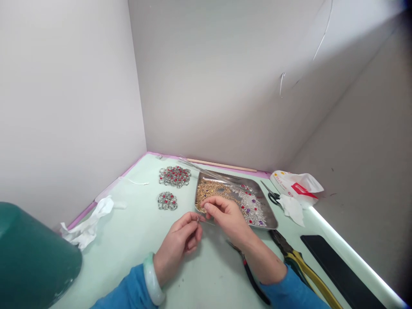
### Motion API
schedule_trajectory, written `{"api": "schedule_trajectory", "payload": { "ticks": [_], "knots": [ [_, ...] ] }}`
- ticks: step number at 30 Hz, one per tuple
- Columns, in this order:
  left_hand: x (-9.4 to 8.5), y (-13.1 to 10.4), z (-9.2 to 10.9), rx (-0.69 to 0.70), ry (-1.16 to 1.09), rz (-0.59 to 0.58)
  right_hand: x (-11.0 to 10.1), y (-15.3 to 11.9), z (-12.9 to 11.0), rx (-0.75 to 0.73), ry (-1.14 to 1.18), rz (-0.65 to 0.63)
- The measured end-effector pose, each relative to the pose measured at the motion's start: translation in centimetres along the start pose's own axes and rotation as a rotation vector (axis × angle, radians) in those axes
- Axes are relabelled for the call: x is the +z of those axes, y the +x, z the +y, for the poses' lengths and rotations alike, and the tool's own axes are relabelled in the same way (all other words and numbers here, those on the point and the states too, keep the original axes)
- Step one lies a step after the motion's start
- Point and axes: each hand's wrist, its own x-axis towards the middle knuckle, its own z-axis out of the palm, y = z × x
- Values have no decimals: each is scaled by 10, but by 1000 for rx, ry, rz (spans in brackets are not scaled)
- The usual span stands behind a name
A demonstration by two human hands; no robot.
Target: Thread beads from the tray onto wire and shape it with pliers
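My left hand [180,240] is closed in a pinch on a thin wire [210,223] whose end stands out to the right. A small looped or beaded bit shows at its fingertips, too small to make out. Close by, my right hand [227,216] has thumb and forefinger pressed together over the near left edge of a metal tray [273,221]; what they hold cannot be seen. In the tray lie gold beads [209,187] on the left and clear beads [252,206] with red and purple ones on the right. Several long wires [206,171] rest across its far rim.
Two piles of wire pieces with red beads, a larger one [174,176] and a smaller one [167,201], lie left of the tray. Pliers [249,272], yellow-handled pliers [301,262], scissors [273,195] and a black strip [337,268] lie right. A green container [35,257] stands left.
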Motion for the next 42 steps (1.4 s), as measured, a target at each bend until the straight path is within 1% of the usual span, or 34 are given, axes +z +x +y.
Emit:
{"api": "schedule_trajectory", "payload": {
  "ticks": [4, 7, 9, 11, 13, 15, 18, 20, 22, 24, 26, 27, 29, 32, 36, 39, 42],
  "knots": [
    [1, 1, 0, 8, 24, 13, -3, 0, -2, 12, -75, -11],
    [0, 3, -2, 27, 31, 31, -7, -2, -5, 14, -213, -19],
    [-1, 4, -2, 32, 36, 41, -10, -4, -8, 10, -315, -53],
    [-1, 4, -2, 32, 42, 45, -12, -6, -10, -3, -385, -116],
    [-1, 4, -3, 35, 52, 45, -12, -8, -12, -12, -418, -167],
    [-1, 4, -4, 43, 74, 47, -11, -8, -12, -14, -422, -187],
    [-2, 4, -5, 45, 135, 54, -12, -8, -11, 12, -357, -237],
    [-3, 4, -6, 33, 166, 49, -17, -6, -11, 56, -266, -294],
    [-2, 4, -5, 24, 182, 37, -24, -3, -10, 105, -157, -321],
    [-2, 3, -4, 23, 203, 18, -31, 0, -10, 137, -66, -287],
    [-2, 2, -4, 24, 239, -23, -35, 1, -9, 152, -22, -256],
    [-2, 2, -5, 25, 264, -49, -34, 1, -8, 159, -13, -269],
    [-3, 2, -7, 30, 323, -95, -31, 0, -7, 173, -3, -340],
    [-5, 2, -10, 64, 423, -131, -23, -2, -3, 176, 43, -409],
    [-4, 1, -8, 105, 479, -140, -17, -4, -1, 171, 157, -386],
    [-2, -1, -5, 127, 457, -91, -15, -4, -2, 148, 184, -332],
    [-1, -1, -4, 131, 367, -18, -13, -3, -2, 111, 197, -273]
  ]
}}
